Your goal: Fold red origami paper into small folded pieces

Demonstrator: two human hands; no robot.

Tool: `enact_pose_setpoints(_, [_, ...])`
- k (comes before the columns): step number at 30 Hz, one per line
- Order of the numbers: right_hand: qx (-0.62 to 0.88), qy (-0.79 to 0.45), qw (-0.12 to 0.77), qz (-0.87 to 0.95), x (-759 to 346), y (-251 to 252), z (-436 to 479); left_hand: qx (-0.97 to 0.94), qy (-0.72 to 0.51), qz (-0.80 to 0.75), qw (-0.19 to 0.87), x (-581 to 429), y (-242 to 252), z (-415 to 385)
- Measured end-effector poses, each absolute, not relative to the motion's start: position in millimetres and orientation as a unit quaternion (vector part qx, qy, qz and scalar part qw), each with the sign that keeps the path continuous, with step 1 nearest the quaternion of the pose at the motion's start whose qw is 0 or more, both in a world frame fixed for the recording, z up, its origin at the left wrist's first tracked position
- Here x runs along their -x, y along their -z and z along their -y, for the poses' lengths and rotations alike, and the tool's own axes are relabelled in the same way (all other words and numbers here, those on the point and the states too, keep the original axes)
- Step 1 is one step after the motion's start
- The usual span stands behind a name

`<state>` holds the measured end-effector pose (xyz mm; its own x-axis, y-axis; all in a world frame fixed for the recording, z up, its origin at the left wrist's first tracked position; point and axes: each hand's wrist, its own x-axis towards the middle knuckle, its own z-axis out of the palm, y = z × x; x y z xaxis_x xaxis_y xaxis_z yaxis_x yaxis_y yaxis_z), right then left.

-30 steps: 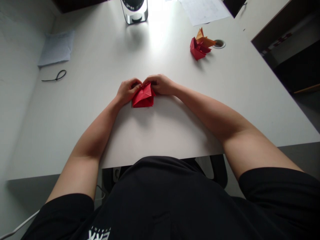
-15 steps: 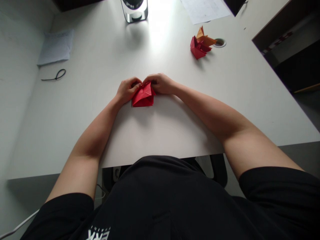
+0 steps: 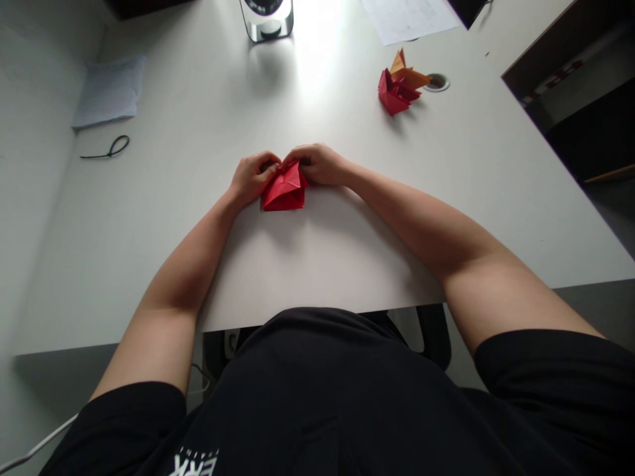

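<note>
A folded piece of red paper (image 3: 286,190) is held just above or on the white table, near the middle of the head view. My left hand (image 3: 254,175) pinches its upper left edge between thumb and fingers. On the upper right side, my right hand (image 3: 317,164) grips the same paper with its fingers curled. The fingertips of both hands nearly meet at the paper's far edge. Its near side shows a dark gap between layers.
The white table (image 3: 173,185) bears red and orange folded paper (image 3: 398,89) beside a round cable hole (image 3: 437,82). White sheets (image 3: 409,20), a silver-and-black device (image 3: 269,26), a white packet (image 3: 110,91) and a black cable tie (image 3: 112,149) also lie there.
The whole view has shifted very slightly, so things on the table appear a little higher. Both hands keep their hold on the red paper.
</note>
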<state>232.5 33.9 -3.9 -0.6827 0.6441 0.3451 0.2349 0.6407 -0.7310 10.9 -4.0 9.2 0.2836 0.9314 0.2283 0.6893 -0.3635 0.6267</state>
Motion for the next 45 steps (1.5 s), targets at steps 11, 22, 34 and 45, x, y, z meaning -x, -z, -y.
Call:
enact_pose_setpoints(11, [0.255, -0.317, 0.301, 0.862, -232.5, 7.6, -35.8, -0.773, -0.299, -0.517, 0.214, -9.7, -5.4, 2.3])
enact_pose_setpoints(22, [0.250, -0.324, 0.304, 0.860, -232.5, 8.6, -36.6, -0.773, -0.297, -0.520, 0.211, -9.4, -5.7, 2.5])
enact_pose_setpoints(34, [0.267, -0.323, 0.293, 0.859, -232.4, 2.3, -32.9, -0.768, -0.285, -0.528, 0.223, -13.3, -13.4, 6.1])
enact_pose_setpoints(45, [0.269, -0.324, 0.289, 0.860, -232.1, 1.6, -33.0, -0.771, -0.282, -0.527, 0.219, -13.1, -12.3, 5.5])
